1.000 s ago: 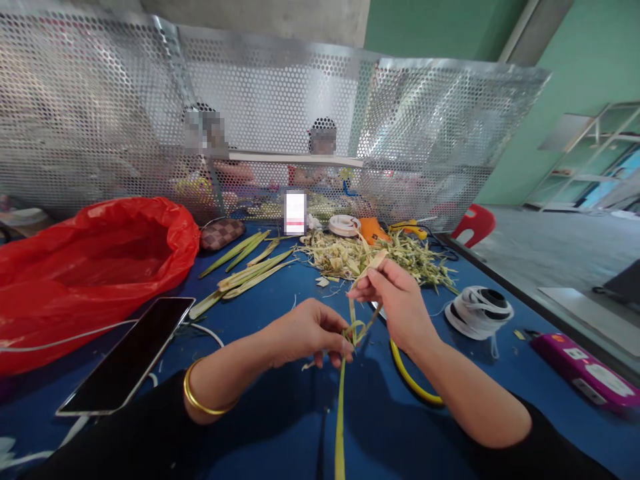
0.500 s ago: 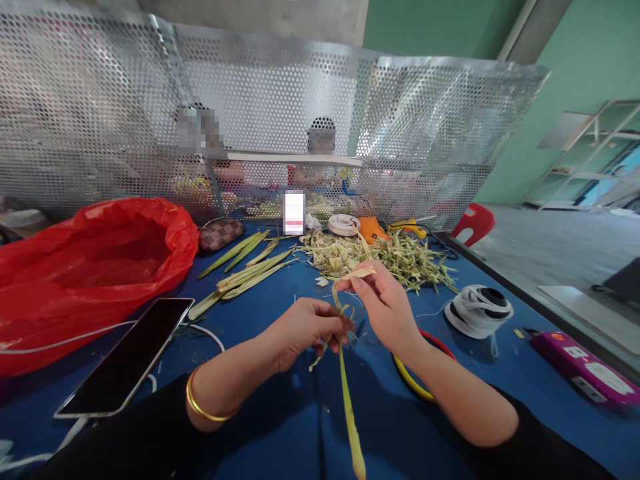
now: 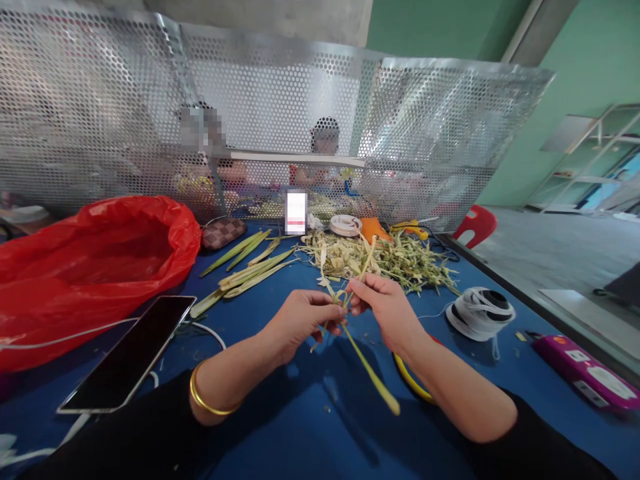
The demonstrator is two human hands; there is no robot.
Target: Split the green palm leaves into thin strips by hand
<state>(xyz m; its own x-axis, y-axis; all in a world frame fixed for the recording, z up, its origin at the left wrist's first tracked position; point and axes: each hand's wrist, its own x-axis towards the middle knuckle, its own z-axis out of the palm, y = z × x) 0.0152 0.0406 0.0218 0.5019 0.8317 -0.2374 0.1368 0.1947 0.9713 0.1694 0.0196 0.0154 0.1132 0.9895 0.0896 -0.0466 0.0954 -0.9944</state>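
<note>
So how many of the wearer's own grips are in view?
2: the left grip, pinching the leaf strips near where they cross; the right grip, just right of it, pinching a strip. Neither is hidden, though some fingers are.

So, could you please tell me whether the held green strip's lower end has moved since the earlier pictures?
Yes, the strip's lower end has swung right and up in view, closer to the white cord roll.

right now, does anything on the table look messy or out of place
The heap of plant strips beyond the right hand is tangled and spread out, unlike the straighter stalks left of it; the white cord is loosely wound.
</note>
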